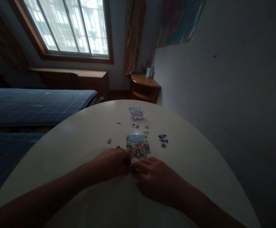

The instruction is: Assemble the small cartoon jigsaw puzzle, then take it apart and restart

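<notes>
A small colourful jigsaw puzzle (138,145), partly assembled, lies on a round white table (85,133). My left hand (111,163) and my right hand (155,179) rest on the table just below it, fingertips meeting at the puzzle's lower edge. Both hands have curled fingers pinched together near a piece; what they hold is too dark and small to name. Loose pieces lie to the right (162,139), above (135,126) and to the left (109,141). A colourful printed picture or bag (136,113) lies farther back.
A bed with a blue checked cover (31,104) stands to the left of the table. A wooden corner shelf (144,87) and a window (69,25) are behind. A grey wall (235,79) runs along the right.
</notes>
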`<state>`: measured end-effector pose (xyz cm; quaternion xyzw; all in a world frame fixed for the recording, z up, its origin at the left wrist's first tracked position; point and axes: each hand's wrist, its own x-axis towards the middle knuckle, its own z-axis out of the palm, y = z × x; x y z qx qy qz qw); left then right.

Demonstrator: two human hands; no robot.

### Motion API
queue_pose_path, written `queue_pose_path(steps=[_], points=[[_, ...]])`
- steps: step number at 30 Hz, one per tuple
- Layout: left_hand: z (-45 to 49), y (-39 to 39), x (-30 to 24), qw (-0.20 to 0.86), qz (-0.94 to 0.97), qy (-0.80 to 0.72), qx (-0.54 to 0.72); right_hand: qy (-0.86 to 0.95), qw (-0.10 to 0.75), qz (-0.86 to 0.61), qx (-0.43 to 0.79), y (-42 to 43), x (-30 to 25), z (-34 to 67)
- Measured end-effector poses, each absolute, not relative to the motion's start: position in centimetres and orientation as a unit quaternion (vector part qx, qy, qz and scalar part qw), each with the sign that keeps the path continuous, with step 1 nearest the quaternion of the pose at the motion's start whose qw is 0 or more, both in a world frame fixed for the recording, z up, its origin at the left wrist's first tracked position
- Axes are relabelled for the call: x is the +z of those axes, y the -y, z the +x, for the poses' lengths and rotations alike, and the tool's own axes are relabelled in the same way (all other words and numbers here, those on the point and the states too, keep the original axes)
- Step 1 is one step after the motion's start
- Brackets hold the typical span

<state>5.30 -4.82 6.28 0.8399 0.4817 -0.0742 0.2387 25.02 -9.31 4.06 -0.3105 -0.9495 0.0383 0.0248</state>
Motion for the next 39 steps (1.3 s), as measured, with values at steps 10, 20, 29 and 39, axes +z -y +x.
queue_pose_path(steps=[10,20,29,39], points=[[4.8,4.3,5.2,0.262,0.844,-0.467,-0.045,0.946,-0.002,-0.321,0.036,9.6,4.4,24.7],[5.0,4.4,5.5,0.278,0.842,-0.460,-0.040,0.920,0.007,-0.359,0.158,10.5,5.9,25.1],[4.6,4.5,5.4,0.255,0.854,-0.451,-0.038,0.916,0.040,-0.337,0.214,10.4,6.1,26.1],[5.4,5.1,6.0,0.239,0.850,-0.465,-0.059,0.778,0.140,-0.610,0.051,2.8,3.7,32.8]])
